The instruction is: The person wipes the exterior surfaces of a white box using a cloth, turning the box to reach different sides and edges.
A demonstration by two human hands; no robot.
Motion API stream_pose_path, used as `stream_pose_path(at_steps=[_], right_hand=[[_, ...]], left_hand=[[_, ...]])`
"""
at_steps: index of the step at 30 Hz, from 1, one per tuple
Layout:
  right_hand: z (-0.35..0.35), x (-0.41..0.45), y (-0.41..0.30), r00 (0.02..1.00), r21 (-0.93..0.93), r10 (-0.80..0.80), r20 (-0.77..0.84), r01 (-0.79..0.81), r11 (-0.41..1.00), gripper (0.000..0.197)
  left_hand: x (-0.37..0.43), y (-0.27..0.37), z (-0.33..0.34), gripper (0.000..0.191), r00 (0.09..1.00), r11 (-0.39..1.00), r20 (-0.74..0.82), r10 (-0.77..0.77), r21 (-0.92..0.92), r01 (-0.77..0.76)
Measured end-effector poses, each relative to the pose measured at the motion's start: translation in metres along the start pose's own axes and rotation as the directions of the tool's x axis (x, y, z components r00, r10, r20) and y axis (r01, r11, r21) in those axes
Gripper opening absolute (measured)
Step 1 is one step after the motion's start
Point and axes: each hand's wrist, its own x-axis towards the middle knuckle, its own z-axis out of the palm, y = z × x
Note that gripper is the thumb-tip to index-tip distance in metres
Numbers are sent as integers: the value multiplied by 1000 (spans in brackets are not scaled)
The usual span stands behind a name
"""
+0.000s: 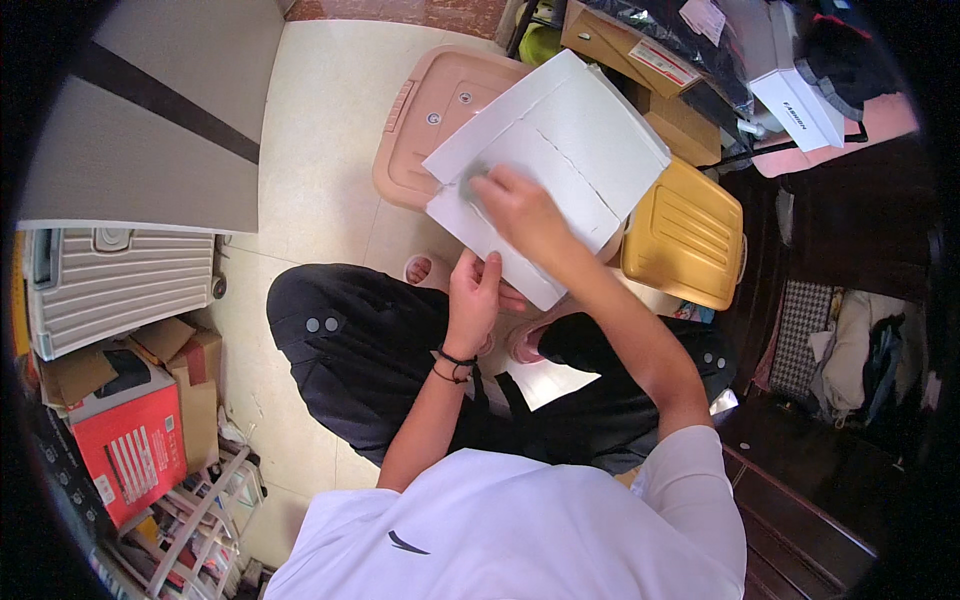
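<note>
A white cardboard sheet or flattened box [577,150] with creases and a torn-looking seam lies tilted in front of me, partly over the lid of a pink plastic storage bin [420,142]. My left hand [480,285] grips its near lower edge, thumb on top and fingers beneath. My right hand [517,206] is on the sheet's left part, blurred, with its fingers bent around something small and greenish-grey that I cannot make out.
A yellow lidded bin [686,232] stands at the right, below a rack with cardboard boxes [630,49] and a white box [799,109]. On the left are a ribbed suitcase [127,281], a red box [131,450] and a metal-framed rack [199,525]. Dark wooden furniture [795,480] lines the right.
</note>
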Motion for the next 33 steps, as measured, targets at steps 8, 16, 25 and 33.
stream_pose_path(at_steps=[8,16,25,33], right_hand=[[-8,-10,11,996,77,80,-26,-78,994,26],[-23,20,127,942,-131,264,-205,-294,947,19],[-51,39,193,845,-181,371,-385,-464,867,21],[-31,-5,106,963,127,216,-161,-197,972,25]], left_hand=[[-6,3,5,26,999,999,-13,40,13,-40],[-6,-1,6,24,995,995,-52,81,57,-78],[-8,1,12,23,996,997,-50,71,-14,-72],[-8,-4,7,23,993,996,-75,92,22,-91]])
